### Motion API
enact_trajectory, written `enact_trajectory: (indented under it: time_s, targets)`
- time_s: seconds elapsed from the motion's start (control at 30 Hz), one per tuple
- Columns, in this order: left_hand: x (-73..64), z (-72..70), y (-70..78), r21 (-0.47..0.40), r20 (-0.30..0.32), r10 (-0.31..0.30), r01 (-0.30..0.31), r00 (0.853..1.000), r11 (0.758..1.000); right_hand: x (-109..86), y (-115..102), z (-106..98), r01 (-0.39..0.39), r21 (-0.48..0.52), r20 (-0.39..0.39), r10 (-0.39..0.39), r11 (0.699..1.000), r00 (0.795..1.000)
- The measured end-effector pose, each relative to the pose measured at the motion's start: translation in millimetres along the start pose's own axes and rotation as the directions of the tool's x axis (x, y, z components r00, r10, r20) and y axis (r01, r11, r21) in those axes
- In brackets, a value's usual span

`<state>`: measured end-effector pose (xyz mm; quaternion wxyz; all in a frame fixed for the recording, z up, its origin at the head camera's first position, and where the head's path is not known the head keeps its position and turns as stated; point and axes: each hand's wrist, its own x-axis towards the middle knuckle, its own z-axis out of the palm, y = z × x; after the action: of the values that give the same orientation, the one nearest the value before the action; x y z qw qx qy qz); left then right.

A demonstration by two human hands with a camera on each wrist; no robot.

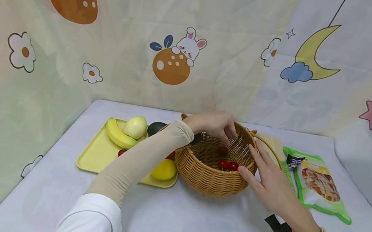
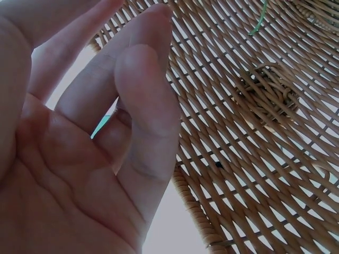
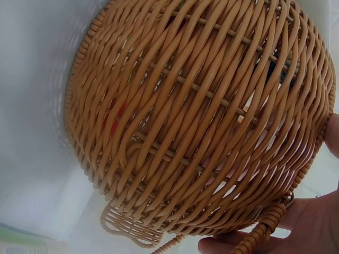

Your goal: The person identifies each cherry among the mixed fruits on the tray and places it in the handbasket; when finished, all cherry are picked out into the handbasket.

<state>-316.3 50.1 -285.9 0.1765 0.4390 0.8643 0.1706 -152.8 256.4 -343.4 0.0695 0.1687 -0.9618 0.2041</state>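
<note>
A round wicker basket (image 1: pixel 211 179) stands on the table with several red cherries (image 1: pixel 233 166) inside. My left hand (image 1: pixel 215 125) reaches over its rim from above, fingers bent loosely down, just above a cherry (image 1: pixel 223 150). In the left wrist view the thumb (image 2: pixel 145 87) lies near the fingers, and no object shows between them; a thin green stem (image 2: pixel 259 20) lies beyond on the weave. At the basket's right side my right hand (image 1: pixel 271 181) rests with extended fingers against the rim. The right wrist view shows its thumb (image 3: pixel 332 136) at the rim and fingers beside the handle (image 3: pixel 259 231).
Left of the basket, a yellow tray (image 1: pixel 89 158) carries a banana (image 1: pixel 119 135), a pale round fruit (image 1: pixel 135 127), a dark fruit (image 1: pixel 157 128) and a yellow fruit (image 1: pixel 164 169). A green-and-white food bag (image 1: pixel 323 183) lies to the right. A printed curtain (image 1: pixel 221 69) hangs behind.
</note>
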Motion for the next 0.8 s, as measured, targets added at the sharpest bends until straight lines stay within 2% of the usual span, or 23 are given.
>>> enact_trajectory:
  time_s: [0.23, 0.33, 0.43, 0.53, 0.63, 0.8]
  targets:
    - [-0.1, -2.1, 0.6, -0.021, -0.048, 0.027, -0.028, 0.999, 0.999, 0.5, 0.4, -0.2, -0.012, 0.0, -0.006, 0.012, 1.0, 1.0]
    - [-1.8, -3.8, 1.1, -0.04, -0.101, 0.047, -0.051, 0.994, 0.998, 0.5, 0.1, -0.3, -0.01, -0.003, -0.007, 0.01, 1.0, 1.0]
    - [-6.1, -6.7, 3.1, -0.108, -0.18, 0.072, -0.093, 0.981, 0.99, -0.3, -0.4, -0.1, -0.006, -0.004, -0.005, 0.006, 1.0, 1.0]
    - [-15.4, -12.4, 6.8, -0.166, -0.27, 0.073, -0.121, 0.96, 0.979, -1.3, -0.8, -0.3, -0.006, -0.004, -0.003, 0.006, 1.0, 1.0]
    - [-30.0, -18.8, 10.1, -0.199, -0.359, 0.038, -0.117, 0.933, 0.973, -1.2, -0.4, 0.1, -0.004, -0.005, -0.009, 0.004, 1.0, 1.0]
    - [-58.2, -20.6, 5.5, -0.194, -0.511, 0.042, -0.163, 0.859, 0.967, 0.0, 1.2, 2.2, -0.006, -0.009, -0.013, 0.006, 1.0, 1.0]
